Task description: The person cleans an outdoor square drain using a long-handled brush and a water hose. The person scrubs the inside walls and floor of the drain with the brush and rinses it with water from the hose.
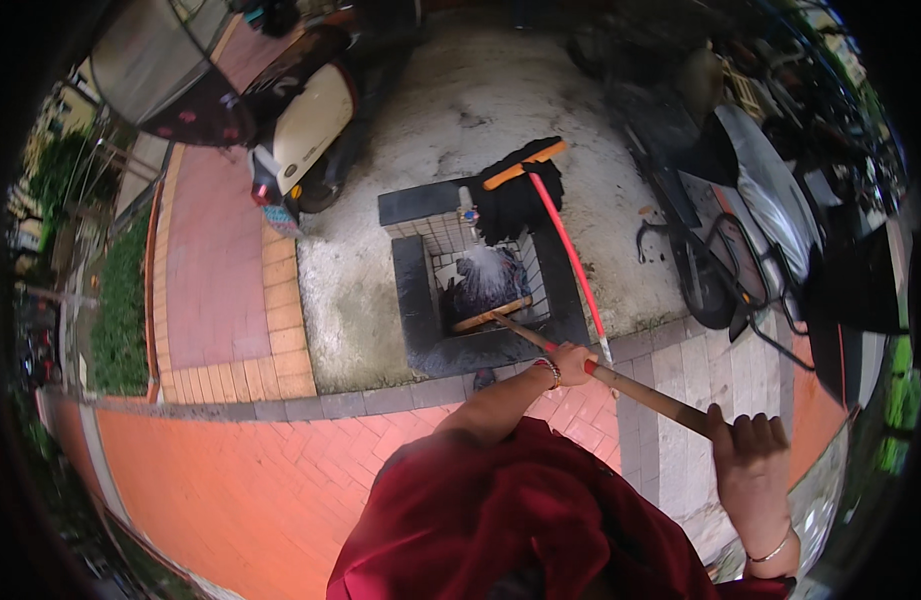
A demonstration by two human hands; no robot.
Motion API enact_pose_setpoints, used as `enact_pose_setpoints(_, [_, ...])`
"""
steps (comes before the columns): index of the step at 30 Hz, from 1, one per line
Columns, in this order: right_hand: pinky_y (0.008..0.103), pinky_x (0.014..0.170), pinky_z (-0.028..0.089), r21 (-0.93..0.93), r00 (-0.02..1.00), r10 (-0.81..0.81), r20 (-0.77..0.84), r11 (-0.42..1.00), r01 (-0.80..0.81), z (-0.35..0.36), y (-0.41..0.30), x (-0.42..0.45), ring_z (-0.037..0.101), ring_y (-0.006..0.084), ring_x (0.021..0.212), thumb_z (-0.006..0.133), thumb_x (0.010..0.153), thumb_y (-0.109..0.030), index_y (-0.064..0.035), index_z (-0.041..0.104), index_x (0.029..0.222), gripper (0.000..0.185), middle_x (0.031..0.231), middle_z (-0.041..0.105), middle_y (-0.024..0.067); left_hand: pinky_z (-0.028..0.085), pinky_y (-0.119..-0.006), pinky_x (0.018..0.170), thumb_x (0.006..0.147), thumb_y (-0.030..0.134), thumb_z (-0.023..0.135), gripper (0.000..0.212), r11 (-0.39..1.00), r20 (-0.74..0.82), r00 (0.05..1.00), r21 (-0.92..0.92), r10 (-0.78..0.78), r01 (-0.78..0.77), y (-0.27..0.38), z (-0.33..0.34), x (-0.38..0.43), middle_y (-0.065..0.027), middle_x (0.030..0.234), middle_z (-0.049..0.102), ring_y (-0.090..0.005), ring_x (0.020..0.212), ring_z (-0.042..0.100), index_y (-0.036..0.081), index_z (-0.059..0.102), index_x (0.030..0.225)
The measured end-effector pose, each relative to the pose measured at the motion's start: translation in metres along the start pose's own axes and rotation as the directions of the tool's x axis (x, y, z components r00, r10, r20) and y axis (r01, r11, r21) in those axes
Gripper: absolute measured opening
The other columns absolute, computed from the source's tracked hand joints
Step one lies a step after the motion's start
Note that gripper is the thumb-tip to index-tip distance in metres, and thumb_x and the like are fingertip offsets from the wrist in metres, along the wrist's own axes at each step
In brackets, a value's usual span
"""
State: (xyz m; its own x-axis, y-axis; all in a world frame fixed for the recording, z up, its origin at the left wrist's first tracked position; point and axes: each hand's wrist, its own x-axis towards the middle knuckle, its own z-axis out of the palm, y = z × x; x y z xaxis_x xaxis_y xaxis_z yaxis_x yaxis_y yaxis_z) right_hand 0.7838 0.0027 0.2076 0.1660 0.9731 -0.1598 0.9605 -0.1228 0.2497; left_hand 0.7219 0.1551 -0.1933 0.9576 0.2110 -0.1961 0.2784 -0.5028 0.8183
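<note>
My left hand (570, 365) grips the middle of a long wooden pole (655, 401), and my right hand (749, 442) holds it near its upper end. At the low end is a wooden mop head (492, 314) inside a tiled basin (415, 300) with a dark stone rim. Water from a tap (468, 210) sprays onto dark, wet mop material (494, 274) in the basin. A second mop (524, 163), with an orange head bar and dark strands, lies over the basin's back corner. Its red handle (569, 244) slopes down along the right rim.
A cream scooter (314, 124) is parked at the upper left, on the concrete (348, 315). To the right stand more two-wheelers, one with a silver cover (768, 187). Red brick paving (280, 480) runs before me, and a grass strip (122, 307) lies far left.
</note>
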Motion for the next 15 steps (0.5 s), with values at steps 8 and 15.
enact_pose_setpoints(8, [0.0336,0.047,0.046,-0.25,0.939,0.191,0.286,0.961,-0.12,0.123,0.013,-0.156,0.059,0.0197,0.048,0.053,0.081,-0.011,-0.0086,0.053,0.082,0.003,0.056,0.055,0.0031,0.049,-0.039,0.085,0.07,0.008,0.057,0.035,0.964,0.472,0.877,0.177,0.092,-0.196,0.087,0.034,0.0,-0.0146,0.103,0.065,-0.0306,0.1,0.062,0.015,0.07,0.102])
enact_pose_setpoints(15, [0.0423,0.053,0.05,0.171,0.732,0.32,0.601,0.844,-0.509,0.192,-0.016,-0.319,0.062,0.0294,0.055,0.058,0.081,-0.021,-0.0054,0.056,0.088,0.017,0.06,0.061,0.0117,0.052,-0.04,0.076,0.067,0.013,0.06,0.03,0.841,0.806,0.59,0.354,-0.052,-0.41,0.099,0.163,-0.021,-0.0203,0.093,0.067,-0.0296,0.089,0.066,0.003,0.07,0.093])
